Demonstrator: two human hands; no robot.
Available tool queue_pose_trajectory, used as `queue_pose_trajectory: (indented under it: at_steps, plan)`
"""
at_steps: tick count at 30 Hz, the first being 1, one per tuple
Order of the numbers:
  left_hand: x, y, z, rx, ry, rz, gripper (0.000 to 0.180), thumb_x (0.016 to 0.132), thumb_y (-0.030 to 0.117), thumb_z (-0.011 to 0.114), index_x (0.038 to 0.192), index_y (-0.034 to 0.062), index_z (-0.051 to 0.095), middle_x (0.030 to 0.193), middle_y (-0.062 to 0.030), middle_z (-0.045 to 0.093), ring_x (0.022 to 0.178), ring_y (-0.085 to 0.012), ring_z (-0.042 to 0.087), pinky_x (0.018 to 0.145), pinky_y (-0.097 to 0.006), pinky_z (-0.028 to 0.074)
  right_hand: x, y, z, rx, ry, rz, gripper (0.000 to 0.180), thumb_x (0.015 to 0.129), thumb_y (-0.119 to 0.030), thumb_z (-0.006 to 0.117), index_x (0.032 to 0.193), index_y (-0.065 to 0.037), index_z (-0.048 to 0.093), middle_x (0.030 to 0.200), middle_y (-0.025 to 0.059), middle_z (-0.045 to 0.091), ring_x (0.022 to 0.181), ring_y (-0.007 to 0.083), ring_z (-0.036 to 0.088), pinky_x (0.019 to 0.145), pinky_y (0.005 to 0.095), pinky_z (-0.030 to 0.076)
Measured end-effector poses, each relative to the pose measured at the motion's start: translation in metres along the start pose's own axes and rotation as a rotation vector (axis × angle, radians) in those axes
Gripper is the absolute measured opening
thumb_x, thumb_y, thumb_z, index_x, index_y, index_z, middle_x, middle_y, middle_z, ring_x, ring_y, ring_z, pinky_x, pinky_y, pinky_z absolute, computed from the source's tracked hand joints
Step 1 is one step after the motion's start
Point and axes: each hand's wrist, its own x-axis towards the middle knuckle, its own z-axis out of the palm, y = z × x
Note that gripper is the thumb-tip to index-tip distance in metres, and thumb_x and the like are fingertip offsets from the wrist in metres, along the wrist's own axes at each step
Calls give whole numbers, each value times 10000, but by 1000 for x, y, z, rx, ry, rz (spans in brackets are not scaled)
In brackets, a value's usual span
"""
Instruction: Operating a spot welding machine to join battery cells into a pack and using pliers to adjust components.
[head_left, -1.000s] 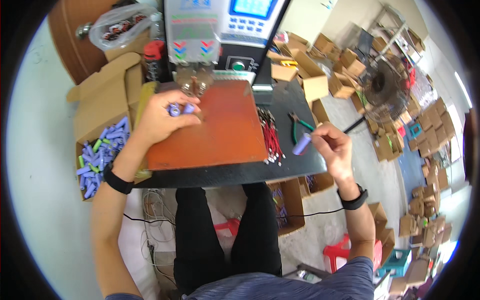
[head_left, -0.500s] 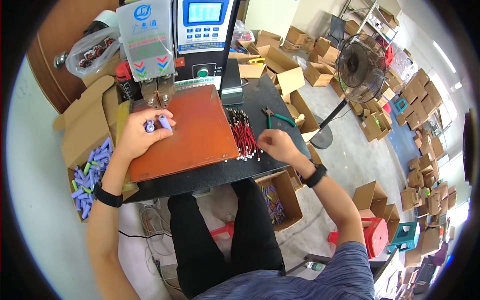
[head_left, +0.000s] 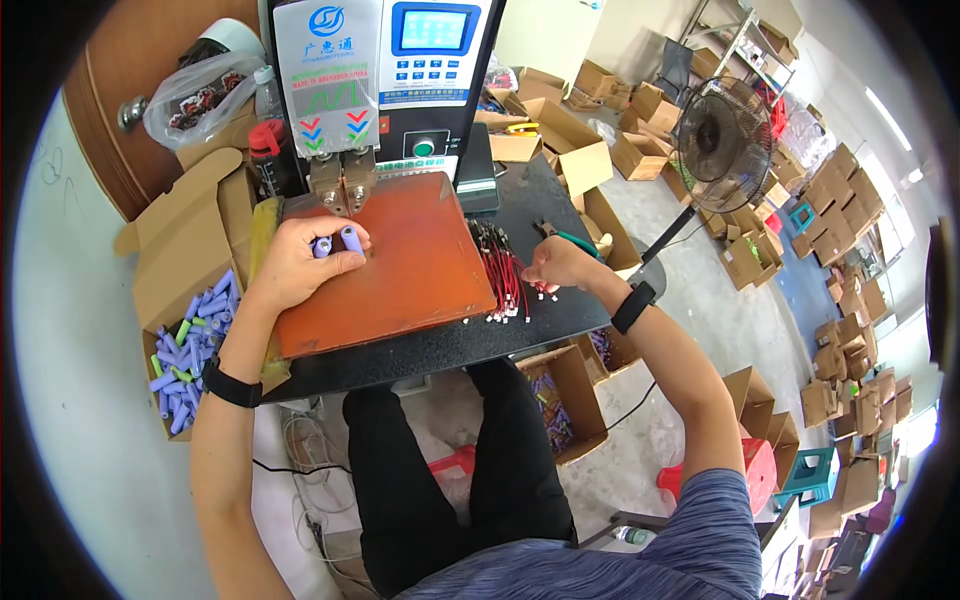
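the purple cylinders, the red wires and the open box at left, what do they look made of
Purple cylinders: smooth, faintly shiny skin, probably plastic film; what lies inside is hidden.
Red wires: likely plastic-coated, judging by their even colour and thin, bending strands.
Open box: matt brown cardboard, by its plain colour and folded flaps.

a black pedestal fan (head_left: 706, 150) stands near open cardboard boxes (head_left: 642, 155); a teal stool (head_left: 822, 468) near a red stool (head_left: 761, 470); a red-capped bottle (head_left: 275, 158) near a plastic bag (head_left: 192, 118).
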Motion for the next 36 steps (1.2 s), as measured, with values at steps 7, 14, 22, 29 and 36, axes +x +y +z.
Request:
queue_pose_trajectory:
  at_steps: [7, 14, 22, 29, 36]
  plan:
    - [0, -6, 0, 24, 7, 36, 194, 782, 78, 700, 954, -5, 670, 889, -56, 689, 838, -115, 627, 780, -262, 482, 0, -16, -2, -115, -76, 72, 319, 828, -216, 693, 684, 63, 639, 668, 117, 657, 575, 198, 653, 548, 289, 557]
    - [-2, -11, -1, 132, 61, 201, 226, 780, 77, 706, 991, -3, 687, 878, -79, 680, 844, -160, 634, 769, -285, 484, 3, -14, 4, -74, -93, 89, 146, 806, -86, 649, 764, 51, 622, 674, 140, 652, 567, 202, 661, 521, 299, 549]
    - [-4, -10, -2, 96, 46, 168, 252, 761, 72, 732, 1004, 20, 688, 864, -75, 666, 807, -174, 623, 742, -296, 479, 4, 7, 4, -338, 280, -230, 268, 772, -56, 608, 1031, 15, 612, 792, 167, 679, 682, 289, 680, 603, 381, 550]
    - [0, -12, 0, 96, 36, 152, 261, 774, 75, 725, 1025, 22, 677, 886, -73, 675, 817, -168, 630, 754, -293, 483, -20, -35, -27, -514, 532, -244, 125, 807, -201, 607, 804, -113, 695, 752, 122, 687, 754, 322, 675, 667, 429, 530]
    - [-4, -23, 1, 20, 116, 62, 318, 756, 134, 747, 1039, 18, 661, 928, -85, 688, 864, -165, 662, 755, -284, 493, -35, -84, -24, -148, 519, -411, 111, 839, -95, 569, 828, -12, 642, 676, 122, 670, 622, 238, 683, 603, 343, 526]
